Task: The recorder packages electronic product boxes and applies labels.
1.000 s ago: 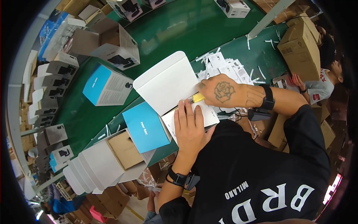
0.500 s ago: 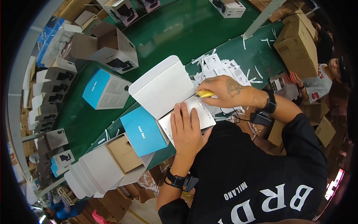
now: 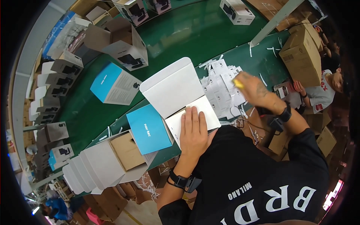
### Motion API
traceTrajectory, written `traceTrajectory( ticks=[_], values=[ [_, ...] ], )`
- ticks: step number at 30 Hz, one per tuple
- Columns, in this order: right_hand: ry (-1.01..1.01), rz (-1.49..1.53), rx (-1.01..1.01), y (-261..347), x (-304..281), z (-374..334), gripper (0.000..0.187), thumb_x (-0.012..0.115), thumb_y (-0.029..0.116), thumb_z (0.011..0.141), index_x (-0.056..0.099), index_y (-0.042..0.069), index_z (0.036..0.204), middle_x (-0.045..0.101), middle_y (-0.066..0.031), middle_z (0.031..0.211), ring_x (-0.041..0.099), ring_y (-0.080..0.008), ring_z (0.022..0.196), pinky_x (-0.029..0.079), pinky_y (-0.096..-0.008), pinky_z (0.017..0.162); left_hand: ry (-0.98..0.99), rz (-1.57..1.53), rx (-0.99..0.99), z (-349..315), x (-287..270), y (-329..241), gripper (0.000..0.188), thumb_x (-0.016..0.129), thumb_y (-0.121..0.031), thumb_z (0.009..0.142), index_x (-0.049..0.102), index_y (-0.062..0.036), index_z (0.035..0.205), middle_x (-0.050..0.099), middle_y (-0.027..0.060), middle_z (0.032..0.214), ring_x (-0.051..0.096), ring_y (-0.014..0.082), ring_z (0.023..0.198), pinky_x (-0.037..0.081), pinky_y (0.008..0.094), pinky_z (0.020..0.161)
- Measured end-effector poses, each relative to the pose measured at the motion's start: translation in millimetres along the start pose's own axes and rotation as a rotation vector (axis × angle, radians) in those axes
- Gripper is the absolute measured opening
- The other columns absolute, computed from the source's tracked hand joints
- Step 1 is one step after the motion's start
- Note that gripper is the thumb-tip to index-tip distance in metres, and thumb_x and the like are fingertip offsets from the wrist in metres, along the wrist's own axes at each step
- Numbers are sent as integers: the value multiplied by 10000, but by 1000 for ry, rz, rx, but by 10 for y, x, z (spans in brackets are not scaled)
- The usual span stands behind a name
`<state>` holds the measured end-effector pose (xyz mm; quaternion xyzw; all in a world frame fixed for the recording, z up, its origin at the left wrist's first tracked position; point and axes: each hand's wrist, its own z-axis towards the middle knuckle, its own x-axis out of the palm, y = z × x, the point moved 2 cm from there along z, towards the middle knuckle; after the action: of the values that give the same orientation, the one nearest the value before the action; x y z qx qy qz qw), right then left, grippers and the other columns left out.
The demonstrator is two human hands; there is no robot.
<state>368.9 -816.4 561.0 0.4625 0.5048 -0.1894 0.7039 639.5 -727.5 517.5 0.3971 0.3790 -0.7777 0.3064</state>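
My left hand [image 3: 194, 131] lies open on the white inner panel of a carton [image 3: 209, 112], with its fingers stretched flat over it. The carton's white lid [image 3: 170, 88] is folded back toward the far left. My right hand [image 3: 255, 88] is closed around a yellow cutter [image 3: 238, 83], blurred by motion, its blade not visible. It hovers over the right side of a pile of white cards [image 3: 223, 90], apart from the carton. A blue carton [image 3: 150, 129] touches the left side of the one under my left hand.
An opened carton with a brown insert [image 3: 127, 152] stands at the left by the table edge. Farther off are a blue-and-white carton [image 3: 116, 84] and an open-topped carton [image 3: 129, 48]. White strips [image 3: 262, 78] and a metal post [image 3: 275, 22] are at the right, near a co-worker [image 3: 322, 88].
My right hand has lifted the cutter off the carton's fold and moved right, over the white cards. My left hand stays flat on the panel. The whole view has shifted slightly.
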Motion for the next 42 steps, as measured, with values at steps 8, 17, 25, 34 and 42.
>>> traceTrajectory(
  ticks=[8, 17, 25, 34, 42],
  values=[
    [59, 339, 114, 739, 179, 337, 201, 657, 138, 939, 587, 28, 1092, 663, -188, 899, 672, -375, 769, 545, -420, 672, 62, 70, 81, -16, -29, -46, 609, 749, -366, 858, 627, 101, 1230, 576, 329, 1350, 522, 477, 1320, 421, 538, 1130],
    [63, 99, -160, 1369, 810, 944, 205, 728, 229, 906, 667, 81, 1033, 632, -92, 994, 681, -325, 740, 558, -406, 656, -137, -92, 319, -221, 64, -4, 270, 661, -102, 854, 719, 76, 1049, 711, 206, 1007, 694, 342, 990, 541, 459, 998],
    [39, 205, -110, 1347, 948, 971, 205, 730, 243, 894, 676, 77, 1002, 615, -94, 979, 673, -321, 834, 553, -413, 696, -171, -338, 229, -217, 59, 152, 199, 751, -44, 823, 721, 36, 1003, 710, 129, 941, 692, 277, 879, 578, 379, 808],
    [24, 289, -94, 1292, 1078, 984, 200, 737, 251, 888, 703, 75, 977, 625, -85, 1010, 672, -310, 841, 552, -397, 712, -87, -554, 101, -173, 66, 239, 160, 762, -36, 825, 728, -24, 981, 712, 97, 933, 681, 277, 846, 561, 358, 754],
    [28, 289, -288, 1361, 1120, 1051, 212, 735, 280, 897, 705, 87, 980, 637, -69, 1004, 680, -293, 814, 552, -387, 700, -48, -502, 149, -214, 79, 260, 170, 750, -27, 827, 730, -19, 995, 724, 101, 1001, 691, 268, 899, 561, 350, 784]
  ],
)
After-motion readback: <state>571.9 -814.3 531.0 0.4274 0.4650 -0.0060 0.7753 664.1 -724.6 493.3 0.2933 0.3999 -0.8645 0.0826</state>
